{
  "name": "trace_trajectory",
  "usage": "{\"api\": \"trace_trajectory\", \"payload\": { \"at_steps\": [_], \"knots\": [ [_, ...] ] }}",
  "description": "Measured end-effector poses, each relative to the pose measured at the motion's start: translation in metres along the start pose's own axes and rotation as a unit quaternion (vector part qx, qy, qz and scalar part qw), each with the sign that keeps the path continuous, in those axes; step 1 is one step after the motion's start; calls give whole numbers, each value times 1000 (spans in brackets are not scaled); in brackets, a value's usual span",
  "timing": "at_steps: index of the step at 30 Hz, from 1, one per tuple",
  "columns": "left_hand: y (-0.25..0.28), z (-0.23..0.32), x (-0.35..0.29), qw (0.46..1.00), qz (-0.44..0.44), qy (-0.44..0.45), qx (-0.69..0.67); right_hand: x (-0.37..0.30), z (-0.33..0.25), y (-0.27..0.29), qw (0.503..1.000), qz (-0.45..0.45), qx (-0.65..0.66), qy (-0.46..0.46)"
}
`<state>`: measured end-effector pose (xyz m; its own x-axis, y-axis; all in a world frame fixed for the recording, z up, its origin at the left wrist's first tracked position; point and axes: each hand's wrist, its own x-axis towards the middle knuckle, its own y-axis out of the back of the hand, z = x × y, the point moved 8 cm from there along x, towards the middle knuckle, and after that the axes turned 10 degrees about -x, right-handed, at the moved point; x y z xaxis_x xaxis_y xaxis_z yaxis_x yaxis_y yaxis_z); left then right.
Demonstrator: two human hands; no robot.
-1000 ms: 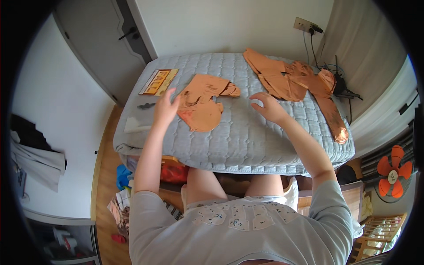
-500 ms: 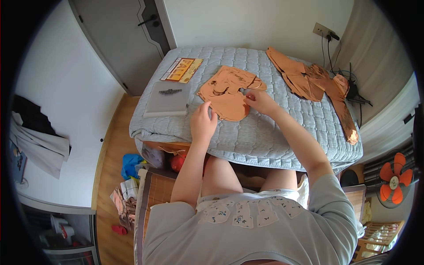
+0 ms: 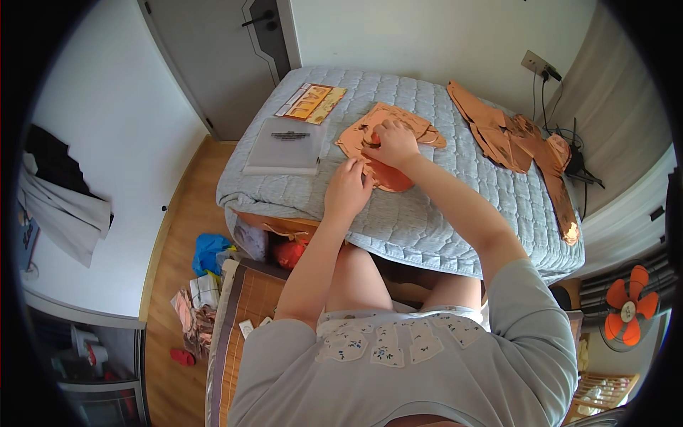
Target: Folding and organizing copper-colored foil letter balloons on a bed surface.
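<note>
Left hand [image 3: 348, 189]: in the head view, at mid-frame, fingers curved at the lower left edge of the copper foil piece [image 3: 390, 175]; whether they pinch it, I cannot tell.
Right hand [image 3: 395, 144]: bent over the foil's middle, fingers curled downward; its grip cannot be made out.
Foil piece's place: just above mid-frame on the quilted mattress [image 3: 434, 231], its middle hidden beneath the right hand.
Larger copper foil shape [image 3: 506, 141]: upper right, creased, its outline hard to read; black cables [image 3: 585, 171] tangle beside it.
Clear pouch [image 3: 277, 151]: left of the left hand, below an orange-and-yellow card [image 3: 311, 104].
Red bag [image 3: 290, 253]: under the mattress, partly hidden by the left forearm.
Wooden rack [image 3: 605, 390]: lower right, cut off by the dark rim.
</note>
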<state>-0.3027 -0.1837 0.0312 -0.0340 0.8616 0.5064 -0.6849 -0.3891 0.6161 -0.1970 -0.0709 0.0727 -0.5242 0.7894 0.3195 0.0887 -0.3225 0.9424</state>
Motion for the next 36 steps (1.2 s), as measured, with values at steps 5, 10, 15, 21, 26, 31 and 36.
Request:
{"api": "trace_trajectory", "payload": {
  "at_steps": [5,10,15,21,26,31,36],
  "knots": [
    [0,1,0,1000,-10,17,-9,23,-14,-7,998,-17,-55,33],
    [0,0,0,1000,-8,15,-4,36,-21,-10,994,-73,-65,51],
    [2,0,-1,1000,-14,24,-4,37,-27,-17,979,-58,-167,96],
    [-1,-1,0,1000,-10,23,-11,48,14,6,950,60,-206,225],
    [-4,6,3,1000,-11,19,-17,75,94,22,994,17,-10,107],
    [-1,-2,0,999,-16,39,-16,98,131,19,997,33,4,77],
    [-1,1,0,999,-19,39,-17,123,188,-1,996,74,32,30]
  ]
}}
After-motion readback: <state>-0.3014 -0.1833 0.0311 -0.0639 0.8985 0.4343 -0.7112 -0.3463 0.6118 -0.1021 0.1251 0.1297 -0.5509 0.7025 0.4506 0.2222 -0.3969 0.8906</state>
